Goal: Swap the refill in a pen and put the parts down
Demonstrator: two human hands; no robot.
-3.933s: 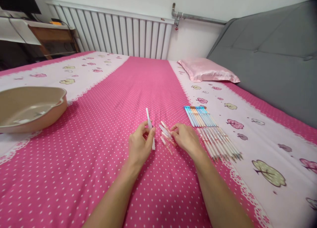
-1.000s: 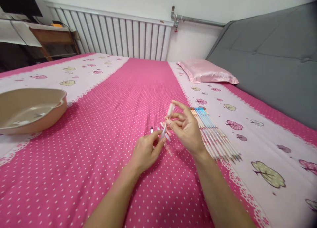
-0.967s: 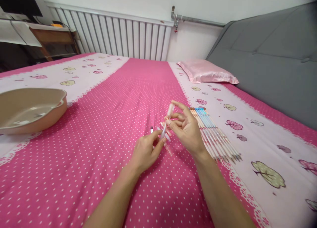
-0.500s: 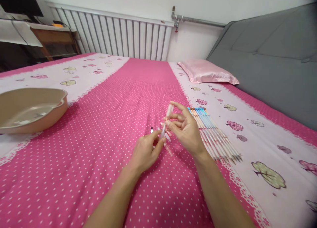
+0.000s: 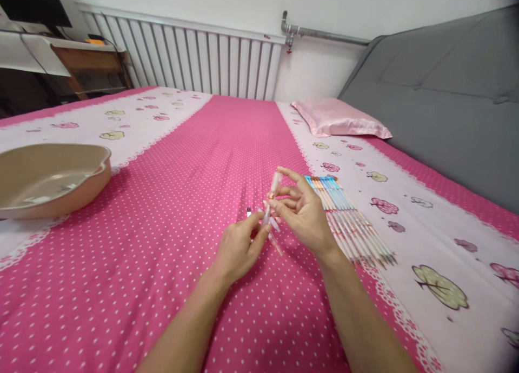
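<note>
My left hand (image 5: 241,246) pinches the lower end of a pale pink, translucent pen (image 5: 266,213) between thumb and fingers. My right hand (image 5: 304,213) grips the upper part of the same pen, its index fingertip resting on the top end. The pen is held tilted, top leaning right, above the pink dotted bedspread. Beneath the hands lie loose clear-pink pen parts (image 5: 275,244) and a small piece with a dark tip (image 5: 248,213), partly covered by my fingers. To the right of my right hand, several finished-looking pens (image 5: 352,232) lie side by side in a row.
A beige-pink plastic basin (image 5: 93,192) stands on the bed at left, with small white pieces inside. A pink pillow (image 5: 340,118) lies at back right against the grey headboard (image 5: 438,92). A white radiator (image 5: 182,54) lines the wall behind; a desk (image 5: 87,65) stands back left.
The pen's upper end and my right fingertips have shifted very slightly left. Both hands keep hold of the pen; everything else looks the same.
</note>
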